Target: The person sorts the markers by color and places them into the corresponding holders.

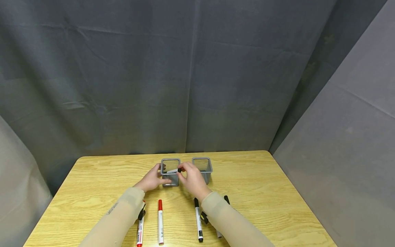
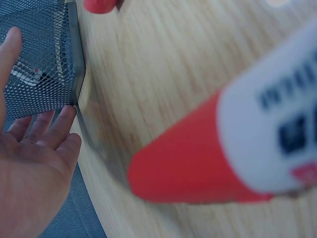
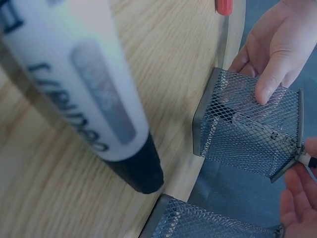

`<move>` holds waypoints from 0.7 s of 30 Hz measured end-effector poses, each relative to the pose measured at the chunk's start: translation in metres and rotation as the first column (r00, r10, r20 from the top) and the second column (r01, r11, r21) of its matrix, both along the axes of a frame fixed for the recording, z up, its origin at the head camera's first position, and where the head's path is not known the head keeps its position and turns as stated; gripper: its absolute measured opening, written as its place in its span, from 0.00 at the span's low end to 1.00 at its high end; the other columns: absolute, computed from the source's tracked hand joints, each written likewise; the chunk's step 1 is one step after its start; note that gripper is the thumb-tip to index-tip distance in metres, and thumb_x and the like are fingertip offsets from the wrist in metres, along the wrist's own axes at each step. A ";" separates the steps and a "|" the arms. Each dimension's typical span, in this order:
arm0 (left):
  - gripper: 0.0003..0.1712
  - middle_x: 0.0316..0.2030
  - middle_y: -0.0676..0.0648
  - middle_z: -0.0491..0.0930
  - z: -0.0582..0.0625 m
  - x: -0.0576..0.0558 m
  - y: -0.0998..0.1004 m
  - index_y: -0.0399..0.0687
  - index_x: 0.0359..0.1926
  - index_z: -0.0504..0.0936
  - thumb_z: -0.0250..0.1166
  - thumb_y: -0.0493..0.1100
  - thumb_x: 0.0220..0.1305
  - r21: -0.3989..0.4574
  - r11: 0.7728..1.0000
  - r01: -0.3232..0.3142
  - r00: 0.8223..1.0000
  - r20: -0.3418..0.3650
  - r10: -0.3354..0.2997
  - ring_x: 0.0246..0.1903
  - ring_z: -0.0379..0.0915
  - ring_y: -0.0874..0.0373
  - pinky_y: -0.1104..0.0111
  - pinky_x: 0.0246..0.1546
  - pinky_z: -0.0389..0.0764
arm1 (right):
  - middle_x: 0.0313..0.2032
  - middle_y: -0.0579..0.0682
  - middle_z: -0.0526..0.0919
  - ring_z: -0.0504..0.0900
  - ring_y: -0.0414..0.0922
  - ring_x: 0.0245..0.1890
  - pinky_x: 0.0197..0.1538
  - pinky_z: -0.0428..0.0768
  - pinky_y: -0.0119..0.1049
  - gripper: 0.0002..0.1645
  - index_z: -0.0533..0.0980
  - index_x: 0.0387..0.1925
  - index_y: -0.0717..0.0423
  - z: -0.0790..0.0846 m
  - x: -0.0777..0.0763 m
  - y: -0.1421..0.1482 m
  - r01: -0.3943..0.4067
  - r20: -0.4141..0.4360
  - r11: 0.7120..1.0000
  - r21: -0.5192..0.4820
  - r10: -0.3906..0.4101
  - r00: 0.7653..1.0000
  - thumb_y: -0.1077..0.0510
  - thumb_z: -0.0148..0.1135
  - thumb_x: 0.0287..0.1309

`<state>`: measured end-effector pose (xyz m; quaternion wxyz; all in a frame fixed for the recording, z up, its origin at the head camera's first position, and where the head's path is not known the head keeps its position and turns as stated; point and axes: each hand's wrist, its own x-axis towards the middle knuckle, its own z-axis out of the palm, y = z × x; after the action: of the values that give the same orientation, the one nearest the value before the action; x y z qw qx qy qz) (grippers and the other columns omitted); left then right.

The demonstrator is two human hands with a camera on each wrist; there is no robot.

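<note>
My left hand [image 1: 152, 179] holds the left grey mesh pen cup [image 1: 170, 180], thumb on its near side and fingers at the far side. In the right wrist view the left thumb [image 3: 270, 87] lies against the mesh. My right hand [image 1: 194, 180] pinches a white marker [image 1: 172, 171] by its black end at the cup's rim. The marker's barrel slants down inside the cup, seen through the mesh in the right wrist view. A second mesh cup [image 1: 206, 176] stands just right, partly hidden behind the right hand.
Two red-capped markers, one [image 1: 160, 223] in the open and one [image 1: 140, 231] beside the left forearm, lie on the wooden table [image 1: 262, 192]. A black-capped marker [image 1: 198, 219] lies left of the right forearm, which partly covers another black one [image 1: 226, 199]. Grey curtains [image 1: 139, 85] hang behind.
</note>
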<state>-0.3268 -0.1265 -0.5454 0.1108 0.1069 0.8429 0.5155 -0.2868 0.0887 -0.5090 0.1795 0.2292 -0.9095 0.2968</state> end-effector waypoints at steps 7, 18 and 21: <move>0.50 0.72 0.31 0.65 0.002 0.001 0.000 0.36 0.74 0.61 0.78 0.43 0.59 -0.004 1.000 0.004 1.000 0.003 -0.004 0.71 0.65 0.31 0.44 0.68 0.73 | 0.45 0.49 0.85 0.85 0.45 0.46 0.50 0.85 0.38 0.12 0.80 0.51 0.55 0.001 0.000 0.000 -0.007 0.005 1.000 0.020 0.007 1.000 0.58 0.68 0.68; 0.49 0.72 0.30 0.65 0.004 0.003 0.000 0.35 0.73 0.61 0.79 0.43 0.58 -0.010 1.000 0.011 1.000 -0.013 -0.011 0.70 0.66 0.31 0.44 0.68 0.72 | 0.50 0.48 0.85 0.83 0.45 0.52 0.55 0.84 0.39 0.16 0.79 0.55 0.52 0.002 0.001 0.002 0.008 0.012 0.999 0.051 -0.008 1.000 0.57 0.68 0.68; 0.49 0.72 0.30 0.65 0.003 0.002 0.000 0.35 0.74 0.61 0.78 0.42 0.59 -0.006 1.000 0.012 1.000 -0.011 -0.012 0.70 0.65 0.31 0.43 0.68 0.72 | 0.50 0.49 0.85 0.83 0.45 0.52 0.56 0.84 0.40 0.17 0.79 0.56 0.52 0.005 0.000 0.005 0.010 -0.003 0.999 0.046 -0.010 1.000 0.56 0.68 0.68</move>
<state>-0.3252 -0.1262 -0.5428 0.1096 0.1143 0.8443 0.5119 -0.2866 0.0937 -0.5044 0.1769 0.2292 -0.9169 0.2748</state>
